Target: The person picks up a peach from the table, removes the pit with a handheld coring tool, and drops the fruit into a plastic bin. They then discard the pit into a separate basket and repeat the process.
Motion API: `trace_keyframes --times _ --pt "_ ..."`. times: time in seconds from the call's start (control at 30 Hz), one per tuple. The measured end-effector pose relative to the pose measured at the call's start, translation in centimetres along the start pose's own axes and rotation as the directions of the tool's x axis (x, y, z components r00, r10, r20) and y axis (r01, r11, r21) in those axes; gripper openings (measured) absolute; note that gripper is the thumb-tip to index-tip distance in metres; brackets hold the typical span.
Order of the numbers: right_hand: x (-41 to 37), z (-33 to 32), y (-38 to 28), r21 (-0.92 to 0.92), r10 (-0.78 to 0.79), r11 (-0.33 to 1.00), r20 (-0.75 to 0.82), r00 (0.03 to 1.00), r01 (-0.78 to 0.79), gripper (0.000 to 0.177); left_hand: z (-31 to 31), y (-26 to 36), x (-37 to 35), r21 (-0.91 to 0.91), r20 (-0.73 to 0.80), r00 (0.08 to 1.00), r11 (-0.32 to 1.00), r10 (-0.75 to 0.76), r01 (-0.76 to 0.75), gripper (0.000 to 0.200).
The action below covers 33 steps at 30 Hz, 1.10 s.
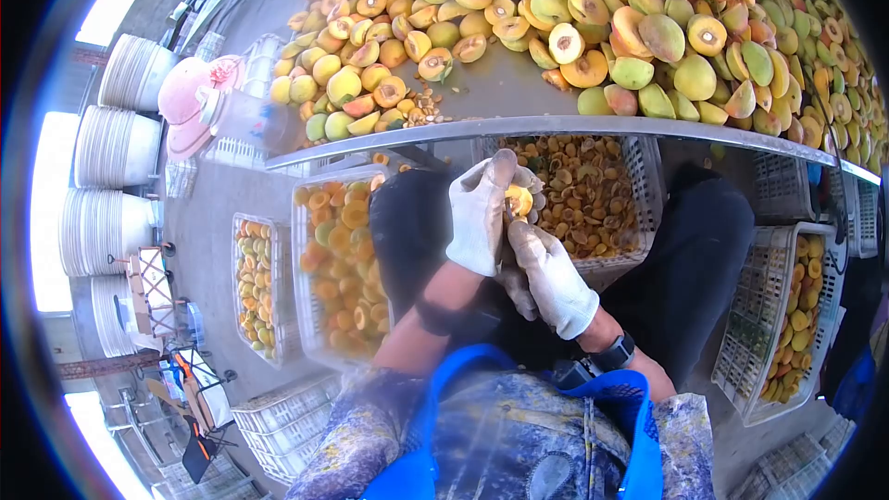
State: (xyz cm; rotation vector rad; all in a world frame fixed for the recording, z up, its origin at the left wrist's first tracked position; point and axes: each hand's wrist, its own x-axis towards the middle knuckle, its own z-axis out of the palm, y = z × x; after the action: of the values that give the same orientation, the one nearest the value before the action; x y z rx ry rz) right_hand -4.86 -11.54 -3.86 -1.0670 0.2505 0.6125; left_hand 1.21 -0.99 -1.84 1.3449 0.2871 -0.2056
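Note:
My left hand [477, 216], in a pale glove, holds a small yellow-orange fruit piece [519, 201] between thumb and fingers. Close below it, my right hand [554, 280], also gloved, has its fingers closed against a thin dark tool whose shape is mostly hidden. Both hands are above my lap, at the near left side of a crate [593, 194] full of small fruit pieces. Beyond them, halved fruit [662, 37] lies heaped on a metal-edged table [500, 79].
White crates of fruit stand at left [343, 264] and right [778, 315], with a smaller one [255, 287] further left. The table's metal rim [574, 124] crosses ahead of my knees. Stacked white baskets [116, 148] and a person in a pink hat [190, 106] are at the left.

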Motion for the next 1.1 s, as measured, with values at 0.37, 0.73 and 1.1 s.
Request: trace_keyframes --times 0.37,0.73,1.1 --pt "0.0 -0.3 0.1 -0.018 -0.029 0.999 0.061 0.998 0.030 0.048 0.2 -0.5 -0.3 0.076 0.062 0.981 0.979 0.186 -0.190 0.047" --pt "-0.9 -1.7 -2.3 0.231 0.182 0.941 0.275 0.944 -0.248 0.051 0.1 0.0 -0.2 0.050 0.197 0.942 0.956 0.273 -0.288 0.050" --pt "-1.6 -3.0 -2.3 0.368 0.133 0.856 0.521 0.843 -0.363 0.050 0.7 0.9 -0.6 -0.146 0.343 0.938 0.989 0.056 -0.005 0.053"
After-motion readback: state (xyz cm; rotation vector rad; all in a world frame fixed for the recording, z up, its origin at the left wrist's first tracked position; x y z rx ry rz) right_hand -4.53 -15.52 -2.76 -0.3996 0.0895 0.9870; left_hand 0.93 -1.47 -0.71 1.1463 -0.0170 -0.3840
